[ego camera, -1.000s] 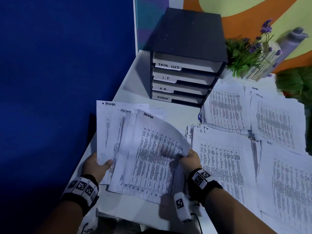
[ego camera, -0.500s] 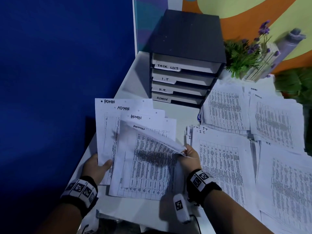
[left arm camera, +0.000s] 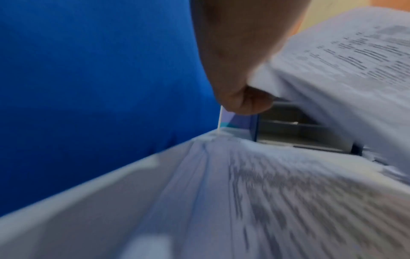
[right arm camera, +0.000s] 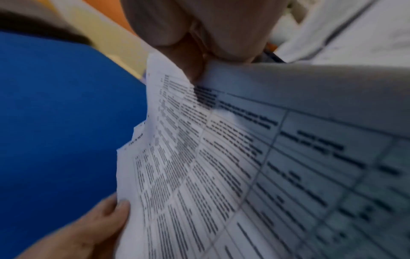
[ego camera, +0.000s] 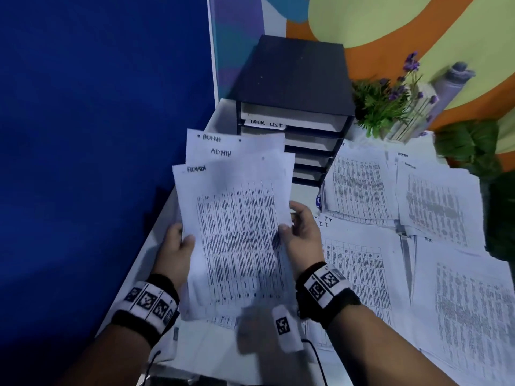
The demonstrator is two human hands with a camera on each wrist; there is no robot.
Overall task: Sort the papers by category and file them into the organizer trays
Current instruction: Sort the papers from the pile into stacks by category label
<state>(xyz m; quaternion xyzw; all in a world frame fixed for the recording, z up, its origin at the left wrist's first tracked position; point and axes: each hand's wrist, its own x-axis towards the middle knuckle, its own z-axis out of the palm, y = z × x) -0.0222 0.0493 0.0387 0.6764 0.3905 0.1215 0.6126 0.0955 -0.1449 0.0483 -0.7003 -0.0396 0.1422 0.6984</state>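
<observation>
Blue wall at frame left; floppy light papers [ego camera: 237, 232] pinched at side edges by left hand [ego camera: 174, 256], right hand [ego camera: 302, 238] (best supported underneath).

"ADMIN" handwritten atop three held sheets [ego camera: 234, 218]; "TASK LIST" label on organizer [ego camera: 295, 79] top tray; "I.T" on table sheet [ego camera: 354, 263]

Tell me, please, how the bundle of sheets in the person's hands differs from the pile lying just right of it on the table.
The held bundle is lifted and tilted, gripped by the left hand and right hand; the table pile lies flat, untouched. The bundle's sheets are headed ADMIN; the pile's top corner reads I.T. Both are white sheets of printed tables.
</observation>
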